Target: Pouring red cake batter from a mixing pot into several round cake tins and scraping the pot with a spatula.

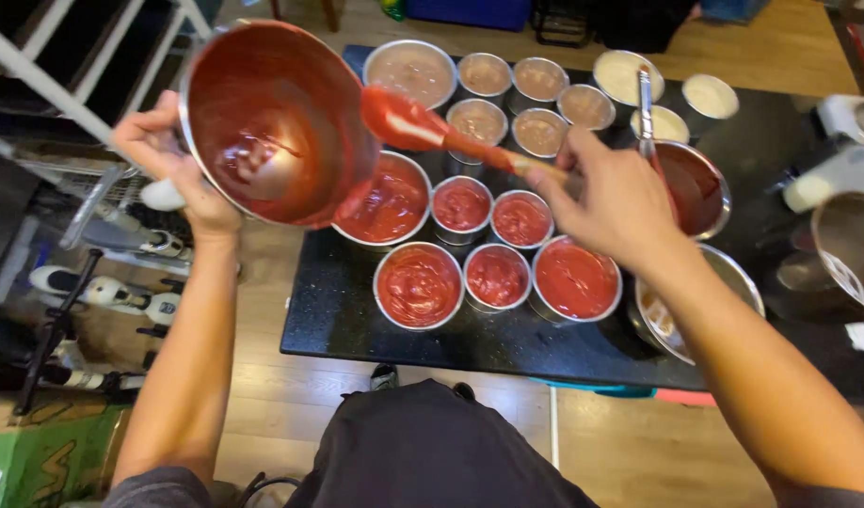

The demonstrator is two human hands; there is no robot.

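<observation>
Left hand [173, 165] grips tilted steel bowl [277, 122], red batter inside, at 10 o'clock above table [357, 325]. Right hand [616, 202] closes around spatula [432, 132], blade at bowl rim. Red-filled pan [390, 202] sits under bowl at 6 o'clock.

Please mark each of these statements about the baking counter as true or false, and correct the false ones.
1. The left hand tilts a metal mixing bowl smeared with red batter. True.
2. The right hand holds a whisk. False: it holds a red spatula.
3. Six round pans hold red batter. True.
4. The counter is white. False: it is black.
5. The pans further back hold green batter. False: theirs is brownish or cream.
</observation>
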